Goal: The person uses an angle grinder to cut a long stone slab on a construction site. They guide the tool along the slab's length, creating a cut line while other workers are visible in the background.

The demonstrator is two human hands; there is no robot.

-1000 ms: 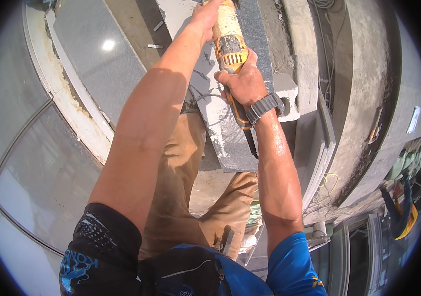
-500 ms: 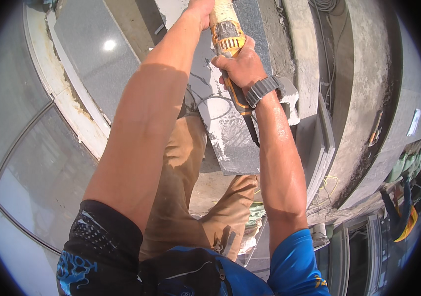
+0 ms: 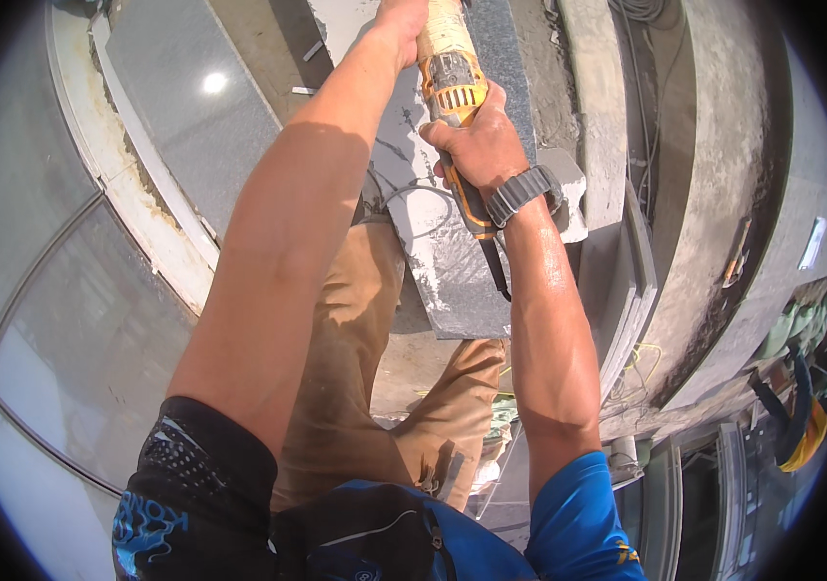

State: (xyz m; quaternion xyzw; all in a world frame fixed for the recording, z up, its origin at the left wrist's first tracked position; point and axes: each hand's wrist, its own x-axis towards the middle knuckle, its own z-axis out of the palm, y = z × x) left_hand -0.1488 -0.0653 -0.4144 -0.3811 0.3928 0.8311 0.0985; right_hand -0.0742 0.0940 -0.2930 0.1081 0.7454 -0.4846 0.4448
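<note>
My right hand is wrapped round the rear handle of a yellow and black angle grinder, whose black cord hangs from the handle's end. At the top edge my left hand grips the tool's front part, beside a body wrapped in pale tape; its fingers are mostly out of sight. The grinder's head and disc are cut off by the picture's edge. Under the tool lies a long grey stone slab, its upper face partly coated with whitish dust or paste.
Another grey slab lies to the left, next to a pale ledge and glass panels. More slabs lean at the right. Coiled cables lie at the far right. A person in dark and yellow clothing is at the right rim.
Both hands and the grinder have shifted slightly right and toward me in the picture. The grip on the tool looks the same.
</note>
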